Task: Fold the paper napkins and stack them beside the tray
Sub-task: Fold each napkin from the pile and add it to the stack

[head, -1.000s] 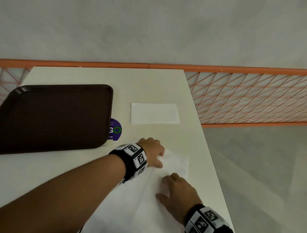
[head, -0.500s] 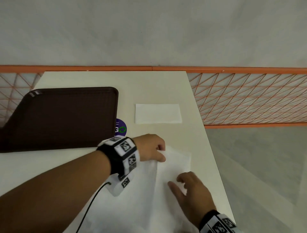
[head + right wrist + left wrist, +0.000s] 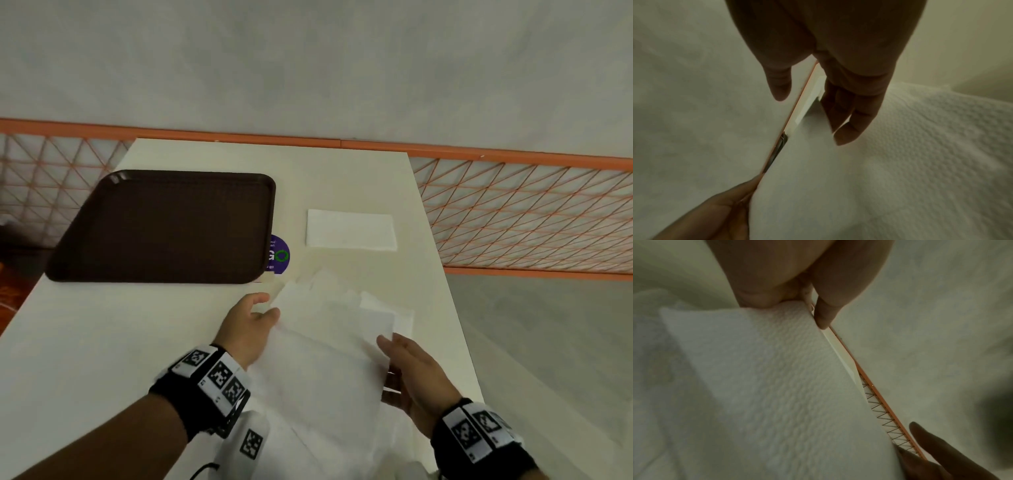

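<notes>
A white unfolded napkin (image 3: pixel 329 346) hangs raised between my two hands over the near right part of the table. My left hand (image 3: pixel 270 305) pinches its left corner between thumb and finger, seen close up in the left wrist view as the left hand (image 3: pixel 812 311) on the embossed napkin (image 3: pixel 766 369). My right hand (image 3: pixel 390 346) lies with straight fingers against the sheet's right edge, thumb apart (image 3: pixel 813 113). More loose napkins (image 3: pixel 397 315) lie beneath. One folded napkin (image 3: pixel 351 229) lies flat to the right of the dark brown tray (image 3: pixel 164 226).
A purple round sticker (image 3: pixel 279 255) shows on the cream table (image 3: pixel 102 342) beside the tray's near right corner. The table's right edge drops to a grey floor. An orange mesh railing (image 3: pixel 531 219) runs behind and to the right.
The top napkin has come up off the pile. My left hand has moved left with its corner, and my right hand has shifted from pressing on top to the sheet's right edge.
</notes>
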### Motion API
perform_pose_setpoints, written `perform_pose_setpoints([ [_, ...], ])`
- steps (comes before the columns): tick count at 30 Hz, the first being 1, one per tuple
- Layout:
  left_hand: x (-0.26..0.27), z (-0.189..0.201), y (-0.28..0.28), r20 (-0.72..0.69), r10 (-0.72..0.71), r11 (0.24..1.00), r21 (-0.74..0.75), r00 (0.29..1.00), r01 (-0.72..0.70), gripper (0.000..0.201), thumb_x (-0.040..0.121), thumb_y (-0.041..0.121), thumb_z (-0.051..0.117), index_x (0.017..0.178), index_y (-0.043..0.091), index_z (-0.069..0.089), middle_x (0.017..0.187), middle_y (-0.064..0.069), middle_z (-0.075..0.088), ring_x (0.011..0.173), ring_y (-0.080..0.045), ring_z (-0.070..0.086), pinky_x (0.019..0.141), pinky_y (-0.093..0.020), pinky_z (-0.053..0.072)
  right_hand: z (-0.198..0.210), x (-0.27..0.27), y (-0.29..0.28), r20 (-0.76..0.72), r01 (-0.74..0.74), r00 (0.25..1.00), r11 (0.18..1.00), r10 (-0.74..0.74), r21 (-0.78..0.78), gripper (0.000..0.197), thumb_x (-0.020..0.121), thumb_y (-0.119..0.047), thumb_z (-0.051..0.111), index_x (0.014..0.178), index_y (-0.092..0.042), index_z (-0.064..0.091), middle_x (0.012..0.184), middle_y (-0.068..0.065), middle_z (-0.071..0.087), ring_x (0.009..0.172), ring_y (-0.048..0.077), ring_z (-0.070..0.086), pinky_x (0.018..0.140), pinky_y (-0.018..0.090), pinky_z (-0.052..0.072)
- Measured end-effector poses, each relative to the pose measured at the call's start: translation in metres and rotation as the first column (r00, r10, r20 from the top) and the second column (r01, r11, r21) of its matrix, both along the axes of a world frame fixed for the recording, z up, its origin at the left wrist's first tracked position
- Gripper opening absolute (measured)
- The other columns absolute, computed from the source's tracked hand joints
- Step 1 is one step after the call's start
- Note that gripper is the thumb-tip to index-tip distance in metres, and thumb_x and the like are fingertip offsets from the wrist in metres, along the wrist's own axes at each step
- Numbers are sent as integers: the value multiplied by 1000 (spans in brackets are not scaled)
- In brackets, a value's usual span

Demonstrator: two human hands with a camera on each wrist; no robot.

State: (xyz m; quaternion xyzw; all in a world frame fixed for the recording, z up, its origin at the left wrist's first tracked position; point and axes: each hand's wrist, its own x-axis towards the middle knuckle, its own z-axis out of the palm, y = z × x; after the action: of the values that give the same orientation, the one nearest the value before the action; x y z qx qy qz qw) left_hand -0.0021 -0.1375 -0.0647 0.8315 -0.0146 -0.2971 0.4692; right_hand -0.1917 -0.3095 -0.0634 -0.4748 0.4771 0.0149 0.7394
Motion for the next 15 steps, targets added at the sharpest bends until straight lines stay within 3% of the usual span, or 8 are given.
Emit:
perform_pose_setpoints([
  [4,-13,0,7,74,-85,996,8,994,84,37,97,21,50,134,27,51,100,-1,61,97,-19,58,90,-28,43,-3,-2,5,14,-18,1000,991,19,-131,53,89,-14,67,132,-32,42,95,8,75,91,29,71,75,42,57],
  [8,-21,-2,16,73,-235,971,-32,969,238,25,97,18,52,118,21,64,113,5,64,106,-8,57,92,-19,39,-8,-3,5,3,-94,995,937,101,-336,47,86,-4,69,121,-32,53,88,12,74,86,30,71,82,47,58],
  [13,-20,-3,26,2,-284,958,-36,959,284,25,86,19,70,110,25,66,109,4,67,103,-12,62,98,-28,48,-13,-7,4,-37,-159,987,892,159,-423,26,80,-4,75,99,-22,71,88,12,73,79,26,66,83,45,56],
  [15,-21,-4,30,2,-331,943,-17,944,331,28,83,16,73,105,31,65,108,5,67,101,-13,63,96,-31,50,-11,-9,3,-45,-175,984,879,173,-444,22,81,-5,75,94,-22,72,82,7,73,74,21,65,73,35,57],
])
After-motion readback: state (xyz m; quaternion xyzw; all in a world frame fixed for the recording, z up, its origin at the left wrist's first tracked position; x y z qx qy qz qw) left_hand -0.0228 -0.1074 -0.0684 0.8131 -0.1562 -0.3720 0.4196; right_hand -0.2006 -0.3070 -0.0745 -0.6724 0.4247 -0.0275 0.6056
